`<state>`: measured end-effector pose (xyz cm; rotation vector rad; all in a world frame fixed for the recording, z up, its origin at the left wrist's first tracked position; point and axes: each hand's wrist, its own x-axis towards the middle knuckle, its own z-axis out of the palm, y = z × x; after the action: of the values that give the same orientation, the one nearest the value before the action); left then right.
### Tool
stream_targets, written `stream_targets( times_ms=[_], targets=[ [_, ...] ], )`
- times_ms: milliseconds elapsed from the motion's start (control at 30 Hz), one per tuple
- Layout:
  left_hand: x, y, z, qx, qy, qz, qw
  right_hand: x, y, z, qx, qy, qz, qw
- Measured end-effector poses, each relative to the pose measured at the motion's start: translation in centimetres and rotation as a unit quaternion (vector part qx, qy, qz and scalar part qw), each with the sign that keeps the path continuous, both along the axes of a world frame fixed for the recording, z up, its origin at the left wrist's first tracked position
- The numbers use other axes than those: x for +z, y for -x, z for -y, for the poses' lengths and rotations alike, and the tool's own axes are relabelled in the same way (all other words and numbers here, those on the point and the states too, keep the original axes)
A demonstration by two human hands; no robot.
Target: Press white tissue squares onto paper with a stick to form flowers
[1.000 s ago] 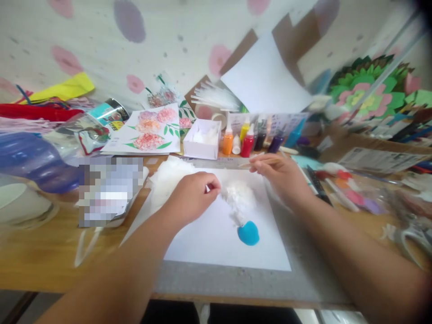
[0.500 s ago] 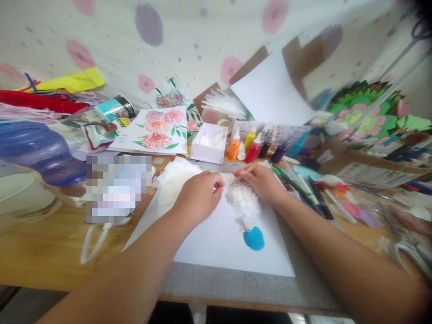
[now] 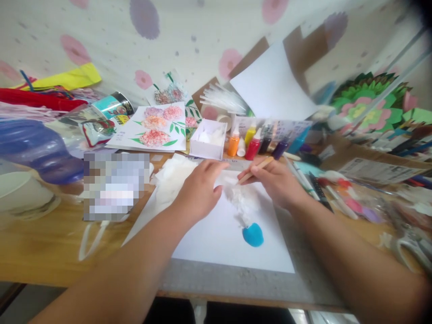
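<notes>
My right hand [image 3: 278, 180] is closed around a flat wooden stick [image 3: 255, 171], whose lower end points down at the white sheet [image 3: 216, 243]. Just below that end lies a fluffy clump of white crumpled tissue [image 3: 241, 198] on the sheet. A rounded blue shape [image 3: 253, 235] sits at the clump's lower edge. My left hand [image 3: 200, 189] hovers to the left of the clump, thumb and fingers apart, with nothing visible in it. Beside it, partly behind the wrist, rests a pile of white tissue squares [image 3: 170, 177].
A small white box [image 3: 207, 141] and several paint bottles [image 3: 252, 146] line the back. Flower pictures [image 3: 155, 128] lie back left, near a blurred-out object [image 3: 114, 189]. Pens [image 3: 303, 180], scissors [image 3: 408, 247] and a cardboard box [image 3: 381, 166] are on the right.
My left hand has opened from a pinch, its fingers now stretched out. My right hand has shifted slightly right, and more of the wooden stick shows. The view has tilted a little.
</notes>
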<state>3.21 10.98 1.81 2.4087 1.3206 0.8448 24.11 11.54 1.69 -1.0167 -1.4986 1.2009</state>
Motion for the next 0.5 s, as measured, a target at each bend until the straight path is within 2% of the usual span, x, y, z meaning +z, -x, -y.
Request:
stream_targets(
  times_ms=[133,267,433,500],
  targets=[
    [0.0,0.0,0.1,-0.048,-0.013,-0.038,0.998,0.4,-0.4,1.1,0.085,0.031,-0.025,0.996],
    [0.7,0.1,0.2,-0.061,0.024,-0.086,0.994,1.4,-0.6,2.2,0.089,-0.028,0.023,0.995],
    [1.9,0.5,0.7,-0.108,0.139,-0.132,0.975,2.7,-0.3,3.7,0.208,-0.061,0.137,0.966],
    [2.0,0.5,1.1,-0.125,0.199,-0.146,0.961,2.8,-0.1,3.9,0.231,-0.079,0.188,0.951]
  ],
)
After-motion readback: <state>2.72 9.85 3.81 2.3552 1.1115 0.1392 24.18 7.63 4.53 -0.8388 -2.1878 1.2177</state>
